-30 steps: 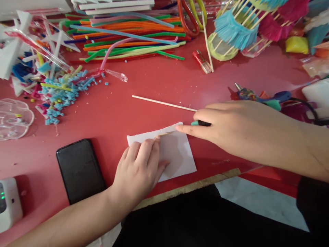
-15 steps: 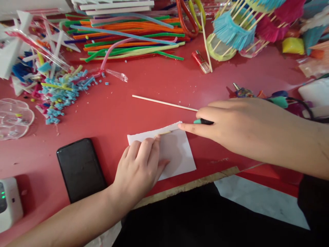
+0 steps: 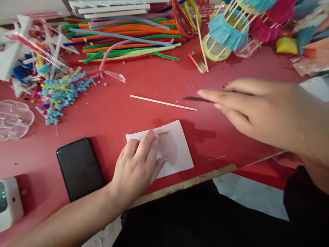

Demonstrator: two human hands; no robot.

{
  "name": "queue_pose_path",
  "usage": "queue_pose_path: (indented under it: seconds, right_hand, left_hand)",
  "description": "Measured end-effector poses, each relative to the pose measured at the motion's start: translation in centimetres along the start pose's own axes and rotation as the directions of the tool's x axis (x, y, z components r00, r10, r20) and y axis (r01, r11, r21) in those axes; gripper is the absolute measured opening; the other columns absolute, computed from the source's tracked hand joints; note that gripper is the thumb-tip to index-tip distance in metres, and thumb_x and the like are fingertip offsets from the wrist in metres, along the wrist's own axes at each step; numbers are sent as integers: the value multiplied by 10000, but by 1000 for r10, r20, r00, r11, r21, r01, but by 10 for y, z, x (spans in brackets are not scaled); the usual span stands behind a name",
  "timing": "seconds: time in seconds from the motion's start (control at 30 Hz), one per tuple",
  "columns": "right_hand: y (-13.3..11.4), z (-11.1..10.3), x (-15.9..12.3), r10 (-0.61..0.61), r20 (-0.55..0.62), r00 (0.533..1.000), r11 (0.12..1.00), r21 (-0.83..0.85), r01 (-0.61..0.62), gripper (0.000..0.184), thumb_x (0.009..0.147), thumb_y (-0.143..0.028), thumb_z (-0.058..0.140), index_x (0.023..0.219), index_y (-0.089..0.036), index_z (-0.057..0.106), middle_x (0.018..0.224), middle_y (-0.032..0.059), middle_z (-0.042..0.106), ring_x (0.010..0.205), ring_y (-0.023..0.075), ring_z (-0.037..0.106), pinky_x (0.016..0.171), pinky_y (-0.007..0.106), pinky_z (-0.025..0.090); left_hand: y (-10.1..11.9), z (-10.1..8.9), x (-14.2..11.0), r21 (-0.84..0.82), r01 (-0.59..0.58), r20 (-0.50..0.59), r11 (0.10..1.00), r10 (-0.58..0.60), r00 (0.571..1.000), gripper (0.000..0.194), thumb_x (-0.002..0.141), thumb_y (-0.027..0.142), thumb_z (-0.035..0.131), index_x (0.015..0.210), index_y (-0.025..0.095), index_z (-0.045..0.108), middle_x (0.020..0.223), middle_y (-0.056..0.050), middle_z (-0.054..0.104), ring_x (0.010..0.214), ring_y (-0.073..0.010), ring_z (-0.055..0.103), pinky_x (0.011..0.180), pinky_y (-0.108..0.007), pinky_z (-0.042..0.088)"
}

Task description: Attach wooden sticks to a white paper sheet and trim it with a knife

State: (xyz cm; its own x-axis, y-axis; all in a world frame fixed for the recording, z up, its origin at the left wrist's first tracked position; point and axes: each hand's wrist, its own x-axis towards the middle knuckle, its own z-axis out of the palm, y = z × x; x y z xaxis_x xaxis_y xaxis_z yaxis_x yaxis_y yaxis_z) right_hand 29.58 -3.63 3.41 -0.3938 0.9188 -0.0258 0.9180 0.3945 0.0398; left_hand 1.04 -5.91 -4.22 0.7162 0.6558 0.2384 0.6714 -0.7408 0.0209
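Observation:
My left hand rests on a white card near the table's front edge. Its fingertips press a short wooden stick against the card, and part of that stick is under the fingers. To the right, raised over the red table, my right hand is closed round a thin dark-bladed knife that points left. The knife's handle is hidden in the hand, which is slightly blurred. A longer wooden stick lies loose on the table beyond the card.
A black phone lies left of my left forearm. Pipe cleaners and scissors are at the back. Blue clippings are heaped at left. Stick-and-paper lanterns stand back right, near a small red-capped bottle.
My right hand has lifted off the card and moved right, and the dark blade now shows. My left hand stays on the card and short stick. The view has shifted slightly.

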Motion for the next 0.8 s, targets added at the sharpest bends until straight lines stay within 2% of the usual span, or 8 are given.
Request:
queue_pose_path:
  seconds: [0.1, 0.17, 0.23, 0.3, 0.4, 0.47, 0.6, 0.8]
  right_hand:
    - [10, 20, -3, 96, -62, 993, 995, -22, -97, 496, 999, -171, 341, 1465, -122, 505, 1014, 150, 621, 833, 195, 570, 738, 332, 422]
    - [15, 42, -3, 112, -38, 993, 993, -22, -113, 518, 1011, -180, 272, 1477, -114, 488, 1055, 174, 610, 941, 231, 581, 854, 358, 439]
    - [18, 64, -2, 119, -112, 987, 993, -5, -120, 491, 1019, -244, 322, 1446, -100, 517, 1049, 167, 597, 983, 260, 583, 904, 397, 456]
    - [19, 80, -1, 116, -191, 975, 993, 22, -114, 471, 987, -331, 471, 1382, -97, 572, 1072, 162, 592, 1005, 289, 584, 922, 453, 479]
    - [12, 87, 3, 155, -389, 908, 988, 74, -137, 406, 936, -355, 578, 1261, -123, 655, 1088, 172, 616, 1018, 316, 588, 953, 527, 472]
    - [0, 83, 7, 129, -464, 876, 983, 174, -53, 311, 936, -304, 588, 1193, -156, 681, 1067, 151, 647, 1002, 293, 606, 926, 495, 497]
    - [-32, 72, 19, -124, -422, 898, 874, 383, 300, 178, 957, -219, 557, 1056, -196, 703, 971, 83, 696, 893, 215, 633, 855, 412, 531]
    - [-65, 77, 39, -246, -318, 916, 794, 476, 379, 193, 969, -260, 560, 997, -162, 724, 935, 79, 686, 882, 206, 567, 821, 365, 502]
  left_hand:
    - [0, -1, 0, 36, 7, 2, 999, -7, 1000, 472, 920, 385, 605, 1231, 29, 618, 1363, -209, 615, 1005, -349, 616, 800, -480, 560]
    - [1, -1, 1, 39, 18, 14, 999, -19, 1000, 466, 933, 387, 580, 1240, 38, 612, 1415, -215, 573, 1189, -402, 567, 866, -520, 546]
    - [1, -1, 0, 36, 19, 30, 999, -20, 999, 460, 956, 386, 539, 1254, 42, 604, 1427, -207, 566, 1272, -402, 535, 918, -533, 532]
    - [2, -2, -1, 52, 13, 42, 999, -15, 999, 469, 970, 387, 513, 1274, 39, 595, 1413, -200, 581, 1252, -382, 565, 939, -523, 530]
    - [3, -7, -4, 119, 22, 64, 993, -30, 997, 508, 966, 407, 516, 1289, 22, 594, 1360, -202, 620, 1158, -378, 617, 889, -496, 552]
    - [6, -13, -6, 171, 27, 93, 985, -43, 995, 539, 956, 426, 532, 1285, 4, 599, 1309, -207, 648, 1081, -372, 639, 832, -472, 566]
    - [13, -22, -7, 266, 30, 142, 964, -70, 987, 603, 938, 481, 551, 1287, -8, 605, 1206, -198, 685, 951, -342, 650, 721, -420, 574]
    - [27, -19, 0, 363, 66, 109, 929, -113, 988, 725, 930, 634, 474, 1271, 14, 632, 1055, -179, 709, 731, -285, 624, 504, -377, 496]
